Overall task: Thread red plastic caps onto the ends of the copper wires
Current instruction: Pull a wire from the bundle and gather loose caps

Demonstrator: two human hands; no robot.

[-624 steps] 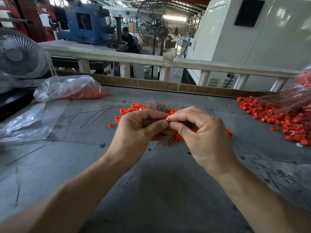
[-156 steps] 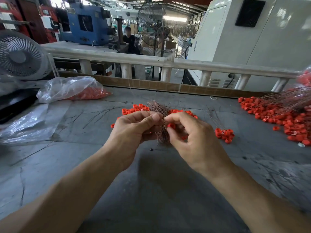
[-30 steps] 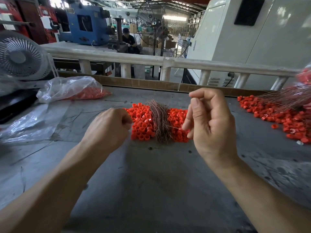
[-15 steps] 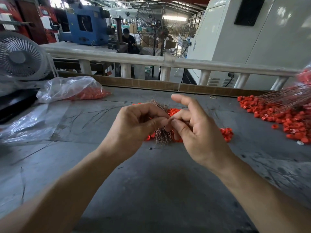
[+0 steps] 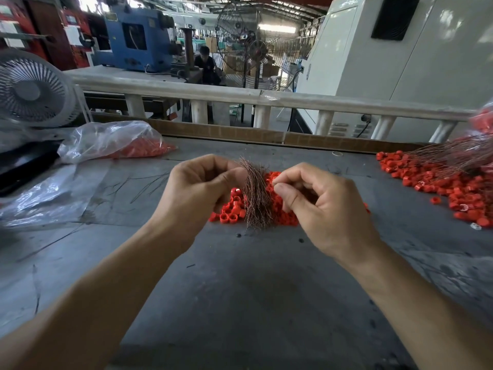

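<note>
thin, frayed copper wires (image 5: 255, 196) cross round, glossy red caps (image 5: 231, 209).

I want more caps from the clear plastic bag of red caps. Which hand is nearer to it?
Left. The left hand is right of and nearer the camera than the bag; the right hand lies farther right, beyond the copper wire bundle.

Single view only, worn on the head, looking forward and down across the grey table (image 5: 240, 303) from its near edge. Close above the near tabletop, forearms entering from the bottom corners. Beyond the table's far edge, facing a white railing (image 5: 293, 98) and workshop machines. Wide-angle, bending the table's sides. No second view to share with.
</note>
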